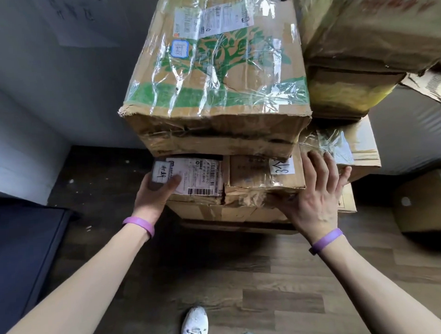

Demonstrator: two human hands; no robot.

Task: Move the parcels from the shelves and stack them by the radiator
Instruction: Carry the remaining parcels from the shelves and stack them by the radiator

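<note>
Head view of a stack of cardboard parcels standing on a wooden floor (pixel 270 291). At the centre top, a large tree-printed parcel (pixel 210 66), bound in clear tape, lies on two smaller parcels set side by side: a labelled parcel (pixel 202 177) at left and a numbered parcel (pixel 262 175) at right, touching each other. Both rest on a lower parcel (pixel 216 211).

The left hand (pixel 157 189) grips the left end of the labelled parcel, thumb laid across its white label; its fingers are hidden behind the box. The right hand (pixel 316 190) lies flat against the right end of the numbered parcel, its fingers (pixel 317 162) straight and spread, holding nothing, their tips touching a taped parcel (pixel 357 145) just beside it.

Each wrist bears a purple wristband (pixel 141 224). Further parcels (pixel 372 26) are piled at the upper right of the frame. A white shoe (pixel 194 324) shows at the bottom centre.
</note>
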